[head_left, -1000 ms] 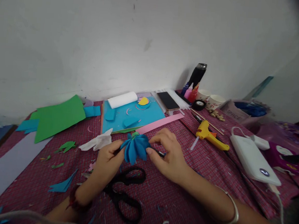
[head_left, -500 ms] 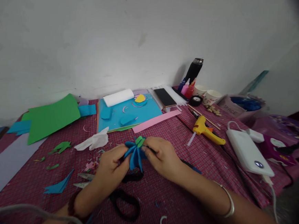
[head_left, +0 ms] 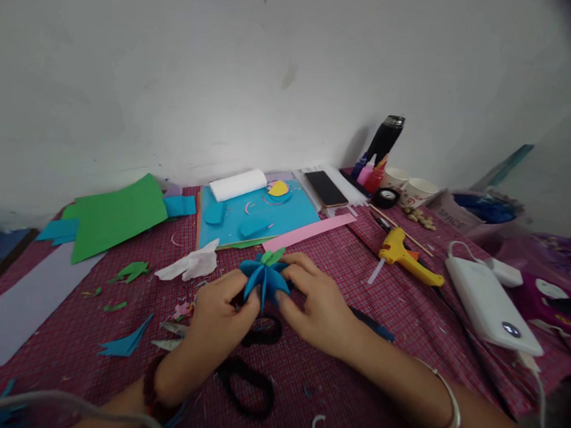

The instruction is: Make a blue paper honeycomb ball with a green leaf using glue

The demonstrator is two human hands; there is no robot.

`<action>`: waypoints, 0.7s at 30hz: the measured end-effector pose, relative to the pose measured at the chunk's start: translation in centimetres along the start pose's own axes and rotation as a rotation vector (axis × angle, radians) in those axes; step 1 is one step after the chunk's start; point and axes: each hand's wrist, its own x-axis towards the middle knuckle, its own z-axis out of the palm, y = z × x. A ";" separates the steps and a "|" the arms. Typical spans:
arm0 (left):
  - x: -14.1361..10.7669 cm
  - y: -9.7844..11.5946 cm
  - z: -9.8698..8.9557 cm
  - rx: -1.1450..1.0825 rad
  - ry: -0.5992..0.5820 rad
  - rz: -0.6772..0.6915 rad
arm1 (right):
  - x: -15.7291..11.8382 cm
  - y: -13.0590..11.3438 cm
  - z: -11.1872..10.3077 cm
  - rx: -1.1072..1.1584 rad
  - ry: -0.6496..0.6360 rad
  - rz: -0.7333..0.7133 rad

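Hands, left (head_left: 225,311) and right (head_left: 318,304), pinching blue paper flower (head_left: 264,277) from either side, above black scissors (head_left: 247,386) on cloth-covered counter (head_left: 300,400); squeezing too hard could crease petals or loosen the green piece on top (head_left: 271,257).

Dim, cool light leaves the desk (head_left: 296,386) muted, darkest along its near edge. The wall (head_left: 191,88) is brightest mid-left; a soft shadow falls on it left of the black bottle (head_left: 386,139). Black vignetting cuts the right corners, edges stretch, and fine detail looks soft.
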 end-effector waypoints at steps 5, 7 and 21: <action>-0.3 0.1 0.1 0.005 -0.017 0.072 | 0.3 1.1 0.5 0.006 0.003 -0.015; -0.4 0.2 0.1 0.015 -0.014 0.097 | 0.3 1.3 0.6 0.017 0.010 -0.032; -0.2 -0.5 0.2 0.162 0.035 0.132 | -0.1 0.0 -0.1 -0.100 0.280 -0.123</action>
